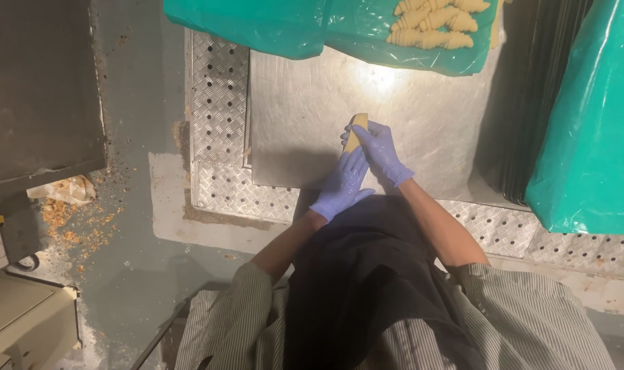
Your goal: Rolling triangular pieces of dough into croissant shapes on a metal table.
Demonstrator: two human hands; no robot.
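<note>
Two gloved hands roll one piece of dough on a steel worktop.

Nearest, the left hand in a blue glove lies flat with fingers stretched narrow along the pale dough piece, touching its near end. Just beyond, the right hand, also blue-gloved, curls its fingers over the dough's side, pressing it to the steel worktop. Farther back, three shaped croissants lie side by side on a green plastic sheet; another green sheet hangs at the right.
</note>
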